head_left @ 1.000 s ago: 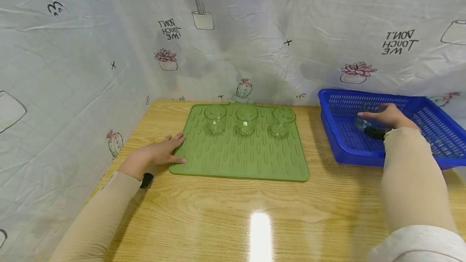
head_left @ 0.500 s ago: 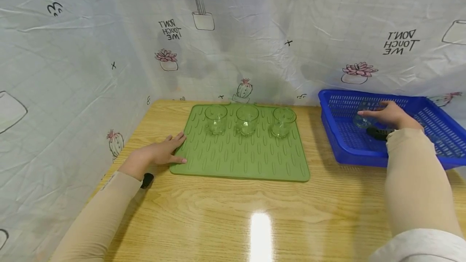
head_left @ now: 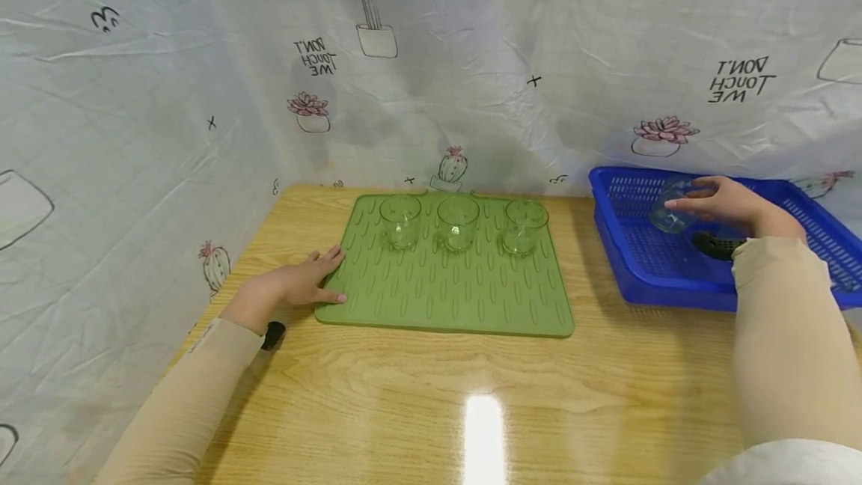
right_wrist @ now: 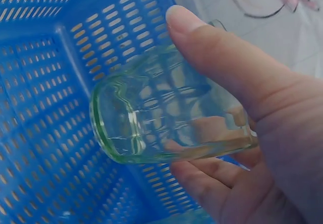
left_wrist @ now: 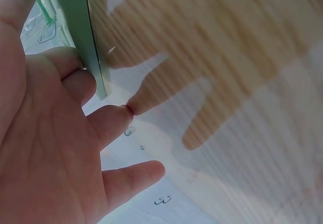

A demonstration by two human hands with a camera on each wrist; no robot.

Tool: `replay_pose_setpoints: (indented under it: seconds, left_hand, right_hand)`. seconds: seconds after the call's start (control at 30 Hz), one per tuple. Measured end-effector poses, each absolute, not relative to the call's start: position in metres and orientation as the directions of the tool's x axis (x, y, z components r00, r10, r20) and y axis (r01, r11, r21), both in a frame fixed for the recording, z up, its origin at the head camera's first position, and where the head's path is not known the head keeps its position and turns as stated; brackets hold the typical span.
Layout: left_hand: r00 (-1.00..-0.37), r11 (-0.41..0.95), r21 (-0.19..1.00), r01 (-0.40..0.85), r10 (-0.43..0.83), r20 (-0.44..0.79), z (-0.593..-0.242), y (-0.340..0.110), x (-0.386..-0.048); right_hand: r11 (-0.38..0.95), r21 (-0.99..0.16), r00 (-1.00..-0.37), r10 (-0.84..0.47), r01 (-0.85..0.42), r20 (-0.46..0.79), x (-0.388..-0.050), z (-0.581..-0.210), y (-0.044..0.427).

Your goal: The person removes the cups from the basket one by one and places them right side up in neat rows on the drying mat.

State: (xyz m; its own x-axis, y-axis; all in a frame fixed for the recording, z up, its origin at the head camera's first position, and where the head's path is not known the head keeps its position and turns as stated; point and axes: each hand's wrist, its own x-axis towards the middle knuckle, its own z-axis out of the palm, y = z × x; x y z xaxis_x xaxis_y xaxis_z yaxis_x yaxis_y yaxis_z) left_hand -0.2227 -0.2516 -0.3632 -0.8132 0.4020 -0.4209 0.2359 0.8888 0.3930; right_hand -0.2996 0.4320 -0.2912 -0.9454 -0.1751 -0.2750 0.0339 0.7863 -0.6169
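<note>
Glass cup (right_wrist: 146, 110), seemingly thick-based, in right hand (head_left: 734, 206)

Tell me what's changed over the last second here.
The right hand and the glass it grips have moved slightly upward in the head view, at the blue basket, and the right sleeve has swung rightward. Nothing was visibly let go. The left hand still rests on the left edge of the green mat; its three glasses stand unmoved.

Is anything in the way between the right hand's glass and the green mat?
Yes: the side of the blue basket stands between the glass and the green mat. Past it, just a strip of table; nothing else visible blocks the way.
</note>
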Motion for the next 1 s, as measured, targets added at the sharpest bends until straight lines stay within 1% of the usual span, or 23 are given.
replay_pose_setpoints:
  seconds: [0.17, 0.4, 0.53, 0.73, 0.9, 1.0]
  left_hand:
    - [-0.814, 0.885, 0.400, 0.239, 0.407, -0.415, -0.364, -0.252, -0.223]
    - [-0.817, 0.887, 0.391, 0.248, 0.408, -0.407, -0.365, -0.253, -0.223]
    - [-0.816, 0.889, 0.384, 0.251, 0.408, -0.411, -0.367, -0.254, -0.223]
    - [-0.817, 0.889, 0.385, 0.247, 0.405, -0.410, -0.368, -0.254, -0.223]
    - [-0.816, 0.889, 0.385, 0.250, 0.407, -0.410, -0.369, -0.253, -0.222]
    - [-0.818, 0.888, 0.385, 0.253, 0.409, -0.405, -0.369, -0.254, -0.222]
  right_hand:
    - [0.782, -0.624, -0.951, -0.198, -0.007, -0.238, -0.293, -0.281, 0.429]
    - [0.827, -0.561, -0.970, -0.171, -0.046, -0.172, -0.290, -0.270, 0.425]
    - [0.839, -0.540, -0.971, -0.183, -0.073, -0.151, -0.287, -0.269, 0.418]
    - [0.828, -0.553, -0.974, -0.187, -0.087, -0.127, -0.279, -0.266, 0.403]
    - [0.806, -0.587, -0.982, -0.165, -0.080, -0.094, -0.271, -0.257, 0.389]
    - [0.795, -0.599, -0.982, -0.175, -0.095, -0.077, -0.268, -0.250, 0.382]
